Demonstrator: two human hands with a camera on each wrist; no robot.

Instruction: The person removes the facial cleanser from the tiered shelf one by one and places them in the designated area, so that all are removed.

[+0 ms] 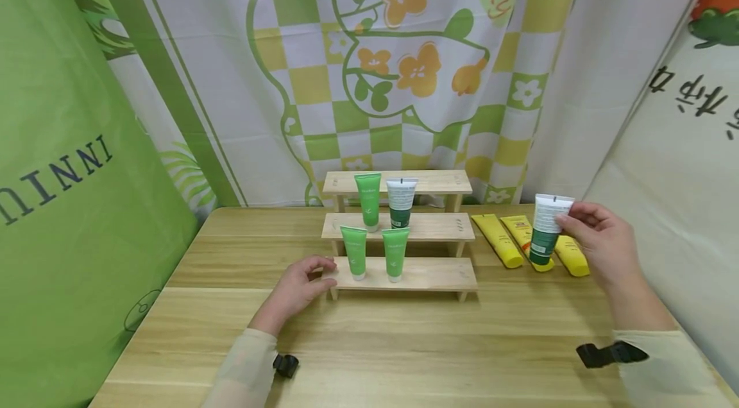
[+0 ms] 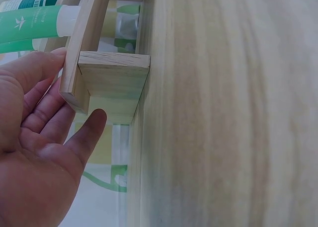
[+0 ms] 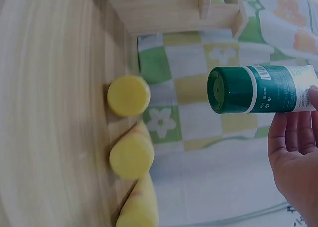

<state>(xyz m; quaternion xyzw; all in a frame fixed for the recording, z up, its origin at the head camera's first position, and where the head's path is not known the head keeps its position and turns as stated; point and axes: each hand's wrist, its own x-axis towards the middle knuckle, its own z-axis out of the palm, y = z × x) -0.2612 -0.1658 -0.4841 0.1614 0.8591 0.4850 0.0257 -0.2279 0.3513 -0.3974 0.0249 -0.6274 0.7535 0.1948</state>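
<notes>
My right hand (image 1: 606, 244) pinches the white upper part of a white and dark green squeeze tube (image 1: 544, 231), cap down, above yellow tubes. In the right wrist view its green cap (image 3: 228, 89) points left. My left hand (image 1: 300, 286) holds the left end of the lowest step of a wooden display stand (image 1: 433, 273), thumb in front and fingers behind in the left wrist view. Two light green tubes (image 1: 354, 251) stand on that step, caps down. On the middle step stand another light green tube (image 1: 368, 199) and a white and green tube (image 1: 401, 199).
Three yellow tubes (image 1: 498, 241) lie side by side on the wooden table (image 1: 369, 344), right of the stand. A patterned curtain (image 1: 312, 84) hangs behind the table, with a green cloth (image 1: 69, 254) at the left and a white printed cloth (image 1: 681, 158) at the right.
</notes>
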